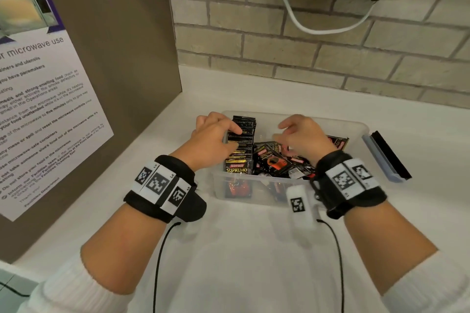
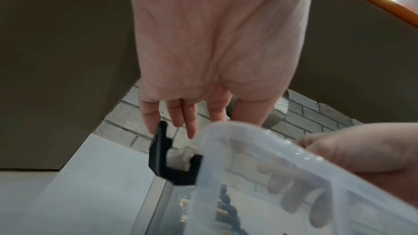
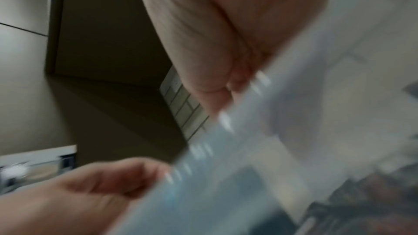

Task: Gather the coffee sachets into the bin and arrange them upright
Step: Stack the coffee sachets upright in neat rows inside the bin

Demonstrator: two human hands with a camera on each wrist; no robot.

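Observation:
A clear plastic bin (image 1: 330,122) stands on the white counter (image 1: 254,249). Along its left side runs a row of black coffee sachets (image 1: 241,140) standing upright. Several loose sachets (image 1: 274,160) lie in a heap on its right side. My left hand (image 1: 216,134) rests over the bin's left wall, with the thumb on the tops of the upright row. In the left wrist view its fingers (image 2: 190,124) hang straight beside a black latch (image 2: 167,158). My right hand (image 1: 302,137) hovers over the loose heap, fingers loosely curled, with nothing seen in them. The right wrist view is blurred.
A brown panel (image 1: 132,46) carrying a microwave notice (image 1: 50,96) stands close on the left. A brick wall (image 1: 305,53) with a hanging white cable (image 1: 305,25) runs behind. A grey-blue flap with a black edge (image 1: 386,157) sticks out from the bin's right end.

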